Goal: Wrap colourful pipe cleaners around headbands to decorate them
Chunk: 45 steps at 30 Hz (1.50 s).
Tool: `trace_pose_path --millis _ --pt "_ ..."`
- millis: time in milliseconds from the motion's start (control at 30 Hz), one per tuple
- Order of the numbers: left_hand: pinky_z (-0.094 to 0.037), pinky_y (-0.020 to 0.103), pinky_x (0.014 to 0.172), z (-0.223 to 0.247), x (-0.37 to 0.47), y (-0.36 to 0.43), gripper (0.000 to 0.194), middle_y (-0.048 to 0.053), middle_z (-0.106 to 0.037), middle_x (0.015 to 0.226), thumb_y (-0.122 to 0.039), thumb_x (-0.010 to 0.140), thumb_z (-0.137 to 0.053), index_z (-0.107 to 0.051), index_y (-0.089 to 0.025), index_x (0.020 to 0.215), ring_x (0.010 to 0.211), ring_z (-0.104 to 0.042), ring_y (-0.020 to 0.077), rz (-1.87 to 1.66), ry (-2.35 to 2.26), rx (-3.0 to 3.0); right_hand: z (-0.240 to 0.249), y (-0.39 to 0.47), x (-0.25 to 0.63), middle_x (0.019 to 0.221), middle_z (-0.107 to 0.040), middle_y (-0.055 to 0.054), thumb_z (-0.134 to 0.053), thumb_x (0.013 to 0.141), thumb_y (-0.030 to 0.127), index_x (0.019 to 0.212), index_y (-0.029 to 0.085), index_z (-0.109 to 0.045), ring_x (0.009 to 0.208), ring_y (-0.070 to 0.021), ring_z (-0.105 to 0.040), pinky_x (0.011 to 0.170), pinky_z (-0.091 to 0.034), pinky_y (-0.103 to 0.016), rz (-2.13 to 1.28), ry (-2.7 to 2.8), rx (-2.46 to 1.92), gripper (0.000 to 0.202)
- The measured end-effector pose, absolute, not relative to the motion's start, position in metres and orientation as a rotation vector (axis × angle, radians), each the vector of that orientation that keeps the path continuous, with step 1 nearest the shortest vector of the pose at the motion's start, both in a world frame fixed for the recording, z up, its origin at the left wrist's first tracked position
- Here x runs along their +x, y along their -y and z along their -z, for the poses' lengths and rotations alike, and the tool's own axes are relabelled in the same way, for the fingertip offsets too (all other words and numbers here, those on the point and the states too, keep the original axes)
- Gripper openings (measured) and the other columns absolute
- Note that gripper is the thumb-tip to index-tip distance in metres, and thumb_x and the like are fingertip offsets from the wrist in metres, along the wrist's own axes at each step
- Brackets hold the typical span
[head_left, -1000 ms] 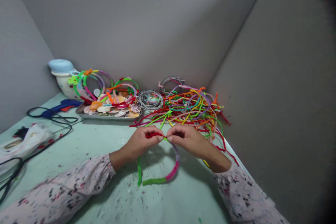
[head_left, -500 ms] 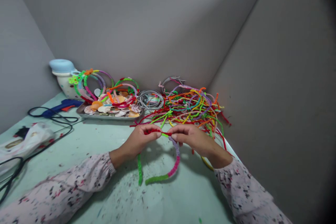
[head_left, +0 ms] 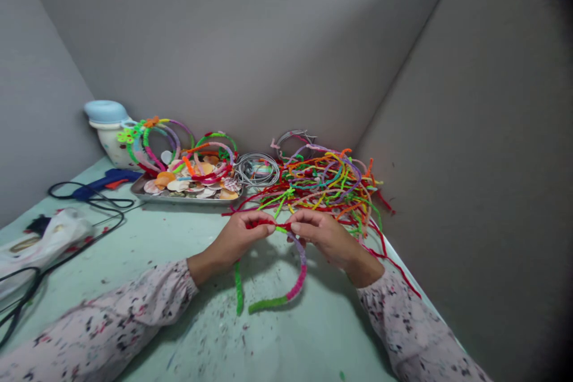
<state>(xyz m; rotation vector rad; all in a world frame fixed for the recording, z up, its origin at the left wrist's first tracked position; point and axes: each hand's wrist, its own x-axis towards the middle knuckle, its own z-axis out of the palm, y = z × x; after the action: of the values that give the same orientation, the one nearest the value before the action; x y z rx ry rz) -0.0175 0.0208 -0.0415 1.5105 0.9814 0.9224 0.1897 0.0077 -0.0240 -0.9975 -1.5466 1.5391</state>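
Note:
Between my hands is a headband (head_left: 297, 286) wrapped in sections of green, pink, lilac and red pipe cleaner. Its two green ends hang toward me, a little above the table. My left hand (head_left: 235, 240) is closed around its red-wrapped part, thumb and forefinger pinching near the middle of the curve. Just to the right, my right hand (head_left: 329, 240) pinches a red pipe cleaner (head_left: 283, 226) at the headband, beside a short bright green stretch. The fingertips of both hands are almost together. My right fingers partly hide the lilac section.
A heap of colourful pipe cleaners (head_left: 322, 182) lies behind my hands, beside coiled grey wire (head_left: 257, 170). Left of it, a metal tray (head_left: 188, 200) holds shells and wrapped headbands. Farther left are a blue glue gun (head_left: 105, 182), its black cord, a plastic bag (head_left: 49, 245) and a blue-lidded container (head_left: 106, 113).
My right hand and forearm have shifted slightly left, uncovering a red strand along the table's right edge. My left hand and the headband stay nearly in place.

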Motion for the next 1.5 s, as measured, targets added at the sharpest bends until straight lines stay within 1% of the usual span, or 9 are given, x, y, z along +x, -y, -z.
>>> trace_pose_path --millis 200,333,467,567,767,967,1200,1333,1500 --pt "-0.033 0.021 0.056 0.042 -0.017 -0.02 0.024 -0.002 -0.058 0.069 -0.036 0.073 -0.065 -0.066 -0.014 0.083 0.061 -0.046 0.0104 -0.898 -1.003 1.508 0.031 -0.006 0.183 0.079 -0.059 0.0 -0.064 0.077 0.031 0.084 0.018 -0.063 0.073 -0.0122 -0.052 0.069 -0.04 -0.025 -1.547 1.388 -0.942 0.015" --pt "-0.033 0.022 0.056 0.043 -0.017 -0.02 0.024 -0.001 -0.058 0.07 -0.037 0.074 -0.065 -0.067 -0.014 0.083 0.061 -0.046 0.0104 -0.899 -1.011 1.547 0.035 -0.006 0.179 0.076 -0.059 -0.001 -0.062 0.076 0.029 0.08 0.017 -0.062 0.072 -0.013 -0.053 0.069 -0.041 -0.026 -1.485 1.361 -0.965 0.012" --pt "-0.035 0.022 0.058 0.044 -0.016 -0.02 0.023 0.0 -0.059 0.072 -0.036 0.074 -0.064 -0.067 -0.014 0.083 0.062 -0.047 0.0104 -0.909 -1.003 1.566 0.029 -0.006 0.177 0.068 -0.056 0.001 -0.061 0.075 0.029 0.077 0.017 -0.061 0.063 -0.0114 -0.049 0.06 -0.04 -0.024 -1.292 1.483 -1.099 0.012" --pt "-0.033 0.021 0.055 0.044 -0.016 -0.021 0.024 -0.001 -0.058 0.07 -0.037 0.074 -0.064 -0.067 -0.015 0.083 0.06 -0.045 0.01 -0.905 -1.013 1.57 0.022 -0.004 0.176 0.067 -0.056 0.002 -0.058 0.076 0.029 0.078 0.018 -0.059 0.062 -0.0115 -0.05 0.058 -0.04 -0.024 -1.139 1.593 -1.159 0.011" --pt "-0.034 0.021 0.057 0.042 -0.016 -0.019 0.023 0.0 -0.059 0.07 -0.035 0.074 -0.064 -0.067 -0.014 0.082 0.062 -0.046 0.0105 -0.911 -1.005 1.577 0.014 0.001 0.179 0.069 -0.057 0.002 -0.052 0.079 0.018 0.078 0.019 -0.057 0.061 -0.0106 -0.049 0.058 -0.038 -0.023 -0.708 1.945 -1.169 0.005" --pt "-0.036 0.022 0.06 0.038 -0.014 -0.018 0.02 0.0 -0.06 0.071 -0.032 0.073 -0.064 -0.067 -0.014 0.079 0.064 -0.048 0.0113 -0.913 -0.992 1.589 0.008 0.001 0.188 0.068 -0.059 0.002 -0.052 0.081 0.016 0.08 0.02 -0.061 0.059 -0.0103 -0.05 0.057 -0.036 -0.023 -0.573 2.159 -1.178 0.01" --pt "-0.037 0.022 0.061 0.04 -0.015 -0.019 0.021 0.001 -0.062 0.073 -0.033 0.074 -0.063 -0.067 -0.015 0.081 0.066 -0.049 0.0125 -0.892 -0.979 1.629 0.001 0.004 0.19 0.084 -0.067 -0.002 -0.051 0.079 0.01 0.091 0.023 -0.068 0.075 -0.014 -0.058 0.07 -0.042 -0.026 -0.41 2.311 -1.063 0.024" --pt "-0.037 0.023 0.062 0.042 -0.016 -0.02 0.02 0.001 -0.062 0.075 -0.033 0.075 -0.063 -0.067 -0.015 0.08 0.067 -0.05 0.0126 -0.887 -0.965 1.649 0.001 0.006 0.19 0.083 -0.065 -0.003 -0.051 0.082 0.014 0.093 0.023 -0.068 0.077 -0.0153 -0.057 0.07 -0.041 -0.027 -0.294 2.419 -1.052 0.022" --pt "-0.039 0.024 0.065 0.044 -0.015 -0.019 0.02 0.003 -0.064 0.078 -0.032 0.076 -0.062 -0.068 -0.015 0.081 0.07 -0.052 0.0136 -0.881 -0.97 1.693 0.0 0.01 0.189 0.08 -0.062 -0.004 -0.052 0.083 0.014 0.09 0.021 -0.068 0.075 -0.0159 -0.056 0.069 -0.039 -0.027 -0.169 2.512 -1.106 0.019"
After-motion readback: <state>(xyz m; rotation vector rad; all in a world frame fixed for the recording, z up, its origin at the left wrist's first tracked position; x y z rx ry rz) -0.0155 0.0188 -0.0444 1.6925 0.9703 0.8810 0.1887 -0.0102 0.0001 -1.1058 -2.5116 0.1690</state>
